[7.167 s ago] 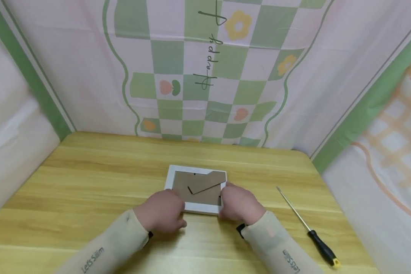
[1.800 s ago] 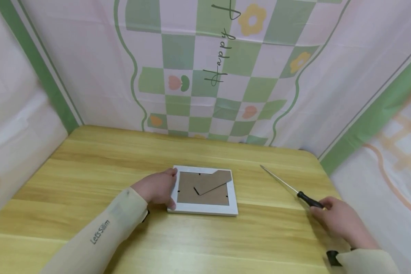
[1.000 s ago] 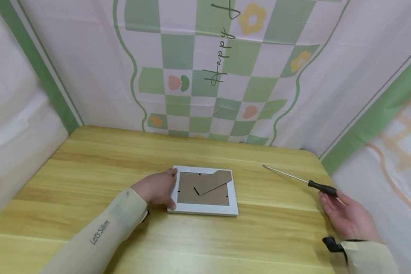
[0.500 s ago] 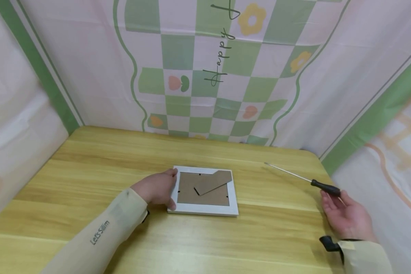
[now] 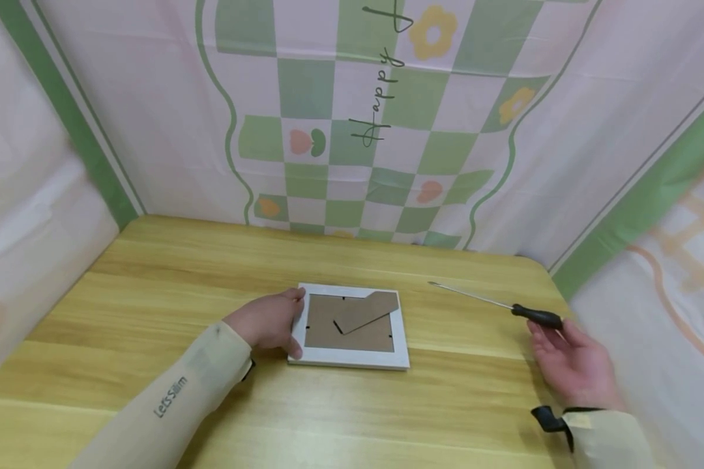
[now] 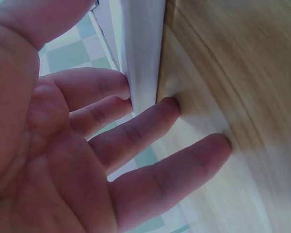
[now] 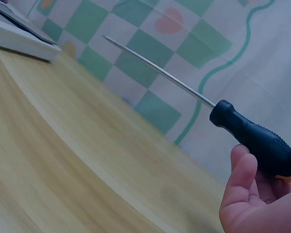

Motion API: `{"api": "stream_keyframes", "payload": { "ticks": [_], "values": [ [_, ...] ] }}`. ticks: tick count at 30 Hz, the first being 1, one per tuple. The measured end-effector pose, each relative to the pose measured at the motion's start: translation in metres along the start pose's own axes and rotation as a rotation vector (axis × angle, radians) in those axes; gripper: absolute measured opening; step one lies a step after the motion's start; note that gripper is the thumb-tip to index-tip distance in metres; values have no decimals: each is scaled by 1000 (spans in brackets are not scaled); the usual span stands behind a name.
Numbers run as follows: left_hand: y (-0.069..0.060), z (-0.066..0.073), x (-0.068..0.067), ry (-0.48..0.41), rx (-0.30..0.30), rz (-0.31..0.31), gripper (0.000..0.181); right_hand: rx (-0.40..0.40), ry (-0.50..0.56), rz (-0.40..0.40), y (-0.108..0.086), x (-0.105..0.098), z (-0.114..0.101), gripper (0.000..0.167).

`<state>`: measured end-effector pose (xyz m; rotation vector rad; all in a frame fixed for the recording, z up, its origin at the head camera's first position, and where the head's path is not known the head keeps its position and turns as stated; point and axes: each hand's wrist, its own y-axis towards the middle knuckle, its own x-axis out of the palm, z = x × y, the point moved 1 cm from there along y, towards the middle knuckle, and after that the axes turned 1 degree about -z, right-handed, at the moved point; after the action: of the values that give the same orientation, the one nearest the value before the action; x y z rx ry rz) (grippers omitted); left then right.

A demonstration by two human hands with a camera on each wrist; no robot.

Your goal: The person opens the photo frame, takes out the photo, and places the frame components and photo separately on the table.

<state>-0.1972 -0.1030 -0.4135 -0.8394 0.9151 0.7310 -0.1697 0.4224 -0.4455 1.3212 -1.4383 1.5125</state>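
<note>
A white photo frame (image 5: 352, 357) lies back-up on the wooden table, its brown backboard (image 5: 328, 306) and folded stand (image 5: 366, 312) uppermost. My left hand (image 5: 268, 320) rests against the frame's left side, thumb at the near corner and a finger at the far one. The left wrist view has fairly straight fingers, some touching the white edge (image 6: 143, 48), others touching the table. To the right, my right hand (image 5: 577, 365) holds a screwdriver (image 7: 254, 138) by its black handle, palm turned up. Its shaft (image 5: 469, 294) points left toward the frame, held above the table.
The wooden table (image 5: 170, 273) reaches back to a hanging cloth (image 5: 360, 163) printed with green checks. Pale cloth sides close in left and right. A black band (image 5: 554, 423) is on the right wrist.
Earlier both hands were on the frame and the screwdriver lay on the table. My right hand has picked it up, turned palm up, and just moved slightly left. The left hand stays at the frame.
</note>
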Motion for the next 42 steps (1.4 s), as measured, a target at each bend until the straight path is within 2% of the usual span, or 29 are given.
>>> {"api": "stream_keyframes", "payload": {
  "ticks": [7,12,19,34,42],
  "values": [
    [1,-2,1,-1,-5,0,94,23,-99,-89,6,9,30,21],
    [1,-3,1,2,-9,1,95,6,-188,-136,8,19,51,17],
    [3,-2,2,12,-4,2,94,26,-306,-197,12,26,76,16],
    [5,-3,4,12,-5,14,95,41,-578,-182,20,34,119,20],
    [4,-2,3,11,-14,13,95,31,-688,-163,25,38,134,17]
  ]
}}
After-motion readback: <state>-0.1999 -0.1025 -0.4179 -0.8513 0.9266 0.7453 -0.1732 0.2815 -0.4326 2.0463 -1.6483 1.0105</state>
